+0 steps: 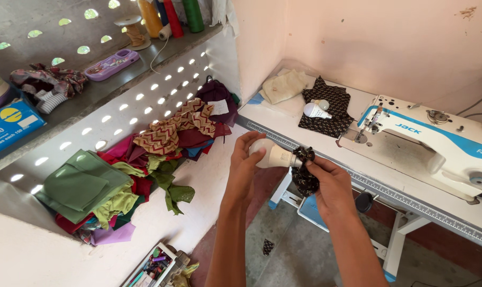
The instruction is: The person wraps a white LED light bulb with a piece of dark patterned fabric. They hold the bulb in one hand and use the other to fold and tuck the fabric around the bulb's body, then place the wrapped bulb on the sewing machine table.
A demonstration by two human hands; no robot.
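Observation:
My left hand grips a white light bulb by its round end, held in the air at the front edge of the sewing table. My right hand holds a small piece of dark patterned fabric bunched around the bulb's base end. A second white bulb lies on a dark patterned cloth on the table, left of the white and blue sewing machine.
A heap of coloured fabric fills the wall shelf at left. Thread cones, a purple case and a blue box sit on the upper ledge. A cream cloth lies at the table's back. A box of small items stands below.

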